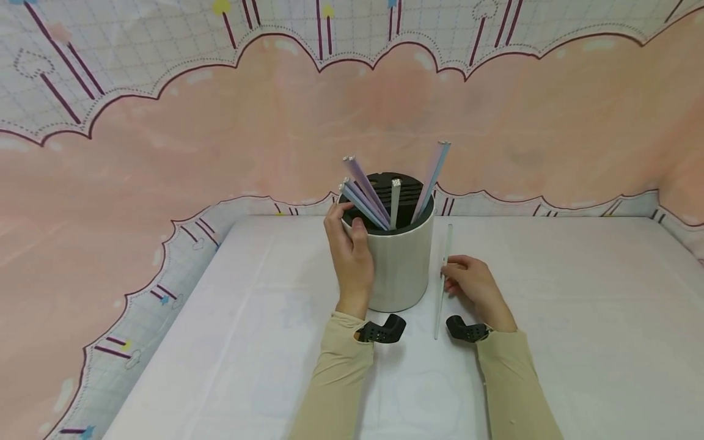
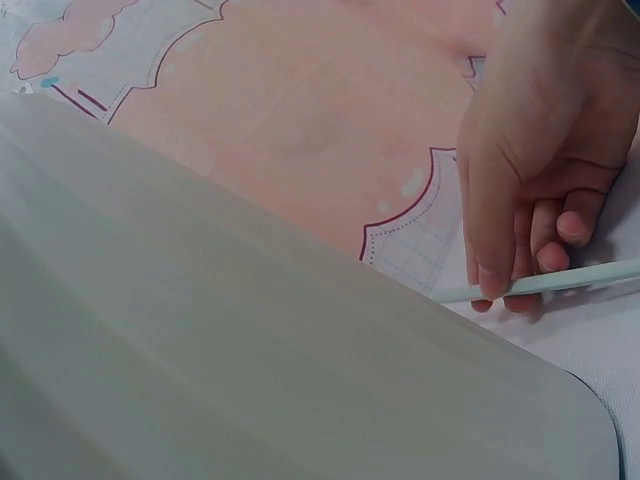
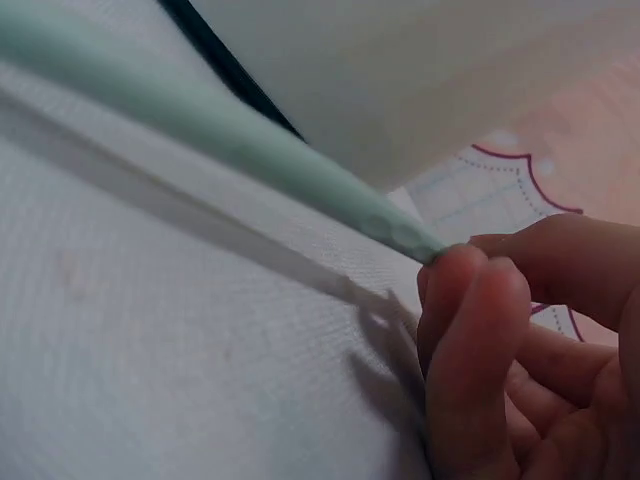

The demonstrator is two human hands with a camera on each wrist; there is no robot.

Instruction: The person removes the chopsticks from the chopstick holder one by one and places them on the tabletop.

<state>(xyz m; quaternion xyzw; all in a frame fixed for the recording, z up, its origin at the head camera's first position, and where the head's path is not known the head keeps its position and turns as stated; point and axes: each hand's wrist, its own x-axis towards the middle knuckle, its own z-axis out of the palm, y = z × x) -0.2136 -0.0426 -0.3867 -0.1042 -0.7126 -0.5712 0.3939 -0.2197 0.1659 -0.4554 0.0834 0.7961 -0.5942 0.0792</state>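
Note:
My left hand (image 1: 349,260) grips the left side of a white cylindrical holder (image 1: 398,272), fingers at its rim and thumb on the front. Several purple, blue and pale green chopsticks stand tilted in the holder's black slotted top (image 1: 379,180). To the right of the holder, my right hand (image 1: 475,284) pinches a single pale green chopstick (image 1: 439,311) between thumb and fingertips. Seen from the right wrist, the chopstick (image 3: 230,140) has small dimples close to the pinching fingertips (image 3: 465,290). The left wrist view shows the holder's wall (image 2: 250,330) up close, with the left hand itself out of sight.
A white cloth (image 1: 264,366) covers the table. Behind it and along its left side hangs a peach and white patterned backdrop (image 1: 264,134). A black wrist camera (image 1: 385,330) sits on the left sleeve, another black camera (image 1: 466,330) on the right.

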